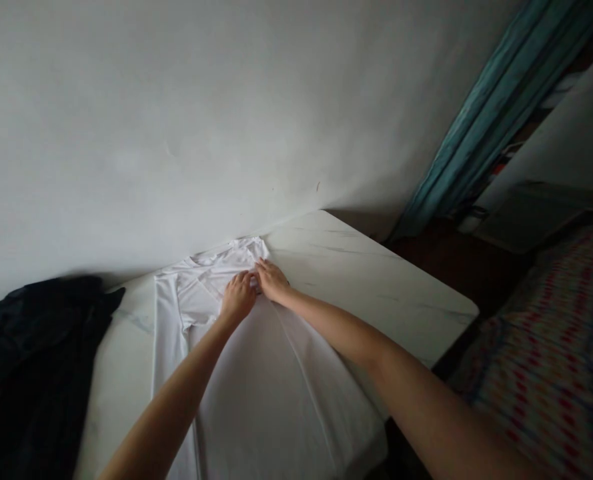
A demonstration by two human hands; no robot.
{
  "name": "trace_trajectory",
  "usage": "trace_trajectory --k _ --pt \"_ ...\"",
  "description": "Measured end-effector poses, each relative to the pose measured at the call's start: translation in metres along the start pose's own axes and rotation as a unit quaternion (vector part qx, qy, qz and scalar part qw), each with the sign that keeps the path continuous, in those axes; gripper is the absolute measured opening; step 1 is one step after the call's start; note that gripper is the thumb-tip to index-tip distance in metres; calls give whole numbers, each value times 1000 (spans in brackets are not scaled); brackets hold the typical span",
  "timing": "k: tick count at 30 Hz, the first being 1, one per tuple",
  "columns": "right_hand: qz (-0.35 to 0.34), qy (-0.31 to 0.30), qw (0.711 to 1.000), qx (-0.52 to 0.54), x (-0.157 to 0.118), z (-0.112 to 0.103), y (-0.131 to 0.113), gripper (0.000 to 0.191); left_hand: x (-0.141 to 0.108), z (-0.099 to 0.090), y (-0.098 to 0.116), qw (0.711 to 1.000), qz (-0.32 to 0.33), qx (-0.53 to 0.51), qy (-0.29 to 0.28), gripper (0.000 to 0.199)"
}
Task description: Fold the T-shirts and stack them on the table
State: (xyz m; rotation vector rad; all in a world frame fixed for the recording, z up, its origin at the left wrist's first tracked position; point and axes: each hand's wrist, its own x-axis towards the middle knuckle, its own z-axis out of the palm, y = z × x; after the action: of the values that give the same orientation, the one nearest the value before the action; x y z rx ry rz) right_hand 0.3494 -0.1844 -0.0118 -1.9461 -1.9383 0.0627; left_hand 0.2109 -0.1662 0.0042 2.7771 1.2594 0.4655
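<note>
At the white marbled table [366, 280]'s far edge, left hand [239, 297] and right hand [272, 280] close fingers on a white shirt [261, 407].

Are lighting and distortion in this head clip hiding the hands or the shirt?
Head view: dim, flat light, no glare; the white shirt, left hand and right hand stay clear, but the black garment sinks into shadow and the table edge tilts.

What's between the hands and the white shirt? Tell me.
Nothing visible: the left hand and right hand both rest directly on the shirt, with nothing between them and it.
</note>
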Motion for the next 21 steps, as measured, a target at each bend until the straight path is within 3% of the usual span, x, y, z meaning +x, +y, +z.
trace_trajectory --k 6,13,17,21 --pt "-40 0 999 -3 -111 -14 1 51 -55 12 40 997 79 -17 -6 51" --pt "-47 -8 999 -19 -231 -50 17 53 -136 -13 81 968 224 -56 -95 49" --pt "-31 6 999 12 -258 -61 23 46 -169 -33 109 938 316 -80 -116 48" --pt "-3 31 998 57 -255 -73 21 34 -173 -36 129 918 386 -47 -79 31"
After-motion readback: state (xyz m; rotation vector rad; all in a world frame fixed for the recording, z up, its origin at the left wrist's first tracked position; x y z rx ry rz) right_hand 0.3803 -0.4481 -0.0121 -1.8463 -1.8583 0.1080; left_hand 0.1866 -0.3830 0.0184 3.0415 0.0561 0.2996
